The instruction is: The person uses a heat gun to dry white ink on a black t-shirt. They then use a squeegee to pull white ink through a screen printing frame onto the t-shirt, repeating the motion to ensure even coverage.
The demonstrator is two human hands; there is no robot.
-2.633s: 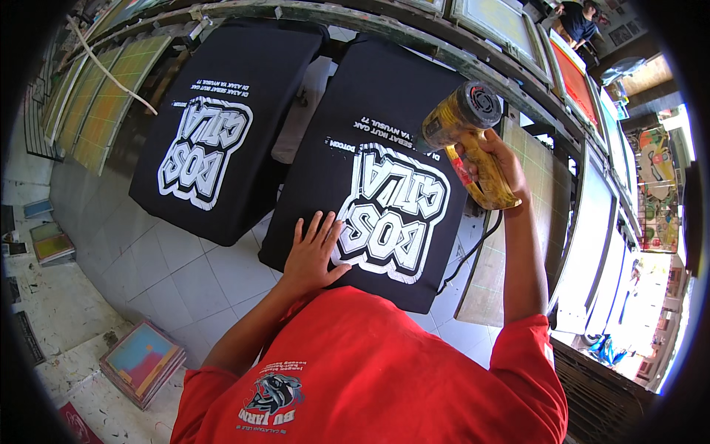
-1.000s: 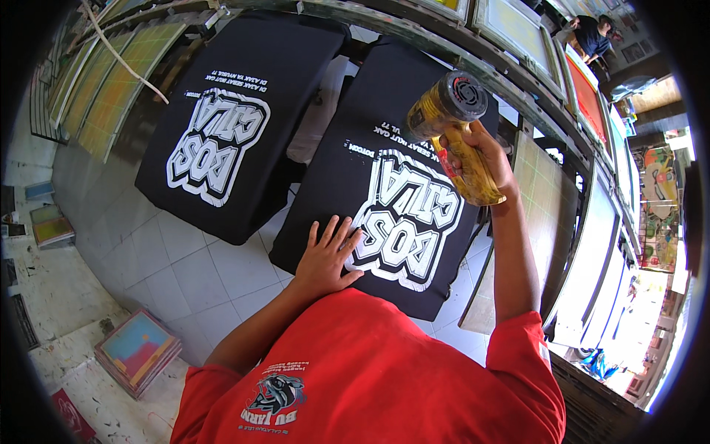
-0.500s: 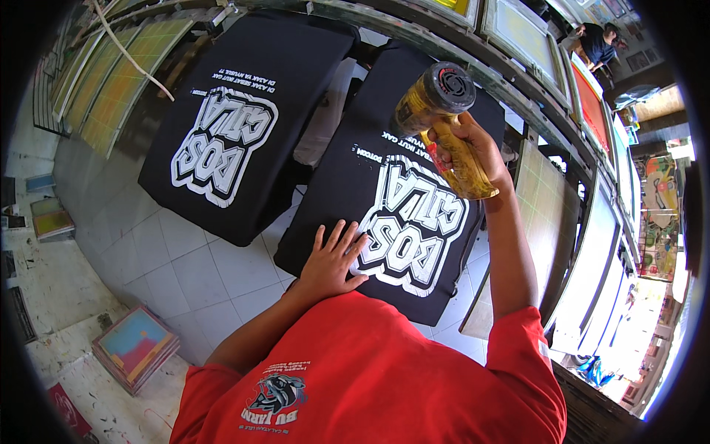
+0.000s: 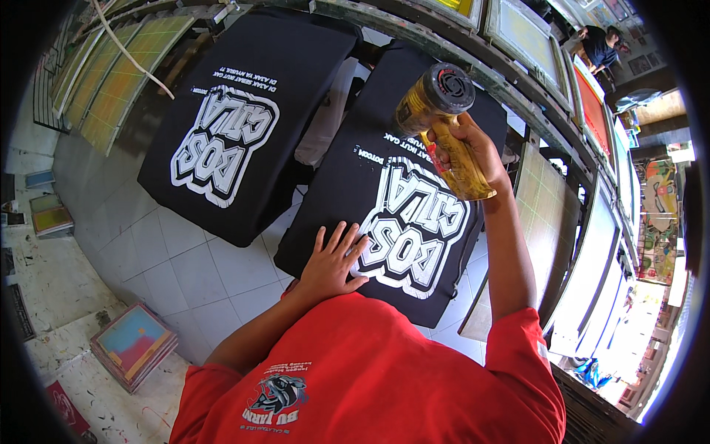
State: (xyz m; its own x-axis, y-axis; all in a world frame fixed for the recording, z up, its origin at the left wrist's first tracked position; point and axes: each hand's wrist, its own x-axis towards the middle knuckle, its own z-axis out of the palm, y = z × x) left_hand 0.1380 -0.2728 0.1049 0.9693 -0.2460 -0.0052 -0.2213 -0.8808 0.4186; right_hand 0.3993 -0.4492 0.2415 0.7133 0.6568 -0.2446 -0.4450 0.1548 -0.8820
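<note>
My right hand (image 4: pixel 477 152) grasps the yellow handle of a hot-air gun (image 4: pixel 418 107), fingers wrapped round it; whether one presses the trigger, I cannot tell. My left hand (image 4: pixel 329 259) rests flat near the board's near left corner, fingers spread and grasping nothing, the tips at the margin of a white print (image 4: pixel 414 222) on a black T-shirt (image 4: pixel 333 196). The gun slants down over the far part of that shirt-covered board, by the small lettering beyond the print.

The step in hand looks like warming the print. To do it well, I should sweep in even passes, avoid dwelling on one spot, and mind the gap to the cloth, which I cannot judge here. The flat palm should steady the fabric, but its fingertips must stay clear of the hot air.

Beyond the left edge, a gap separates my board from a second black shirt (image 4: pixel 303 59); tiled floor (image 4: pixel 192 251) shows off the near left corner. Past the right edge, a ruled panel (image 4: pixel 532 214) sits near my forearm, limiting swings that way. A rail (image 4: pixel 414 35) crosses just past the far edge. My red shirt (image 4: pixel 384 362) crowds the near edge, so movement looks freest across the board itself.
</note>
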